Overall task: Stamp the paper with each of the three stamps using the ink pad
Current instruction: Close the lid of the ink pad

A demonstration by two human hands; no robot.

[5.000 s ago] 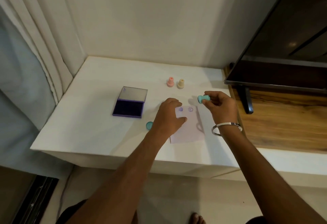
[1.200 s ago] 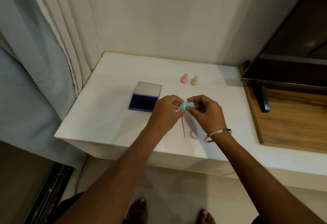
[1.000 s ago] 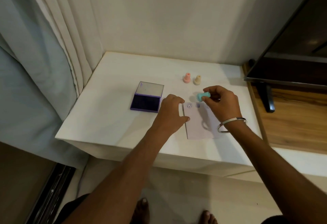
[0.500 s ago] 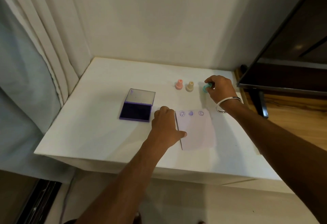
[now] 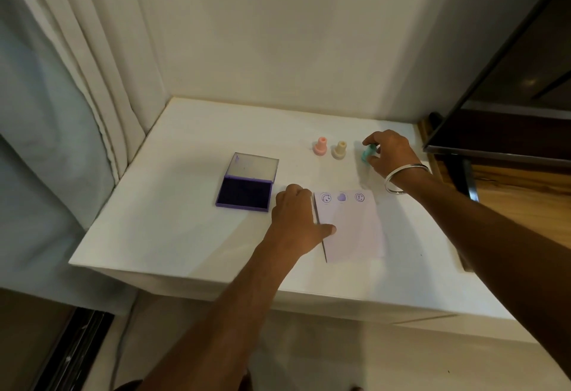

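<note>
A white paper lies on the white table and carries three purple stamp marks along its far edge. My left hand rests on the paper's left edge, thumb pressing the sheet. The purple ink pad sits open to the left. A pink stamp and a beige stamp stand upright behind the paper. My right hand pinches the teal stamp just right of the beige one, at the table surface.
A dark TV screen on a stand rises at the right over a wooden surface. Curtains hang at the left. The wall closes the table's back.
My right hand carried the teal stamp from above the paper to the back, beside the beige stamp. My left hand stayed on the paper. A third stamp mark shows on the sheet.
</note>
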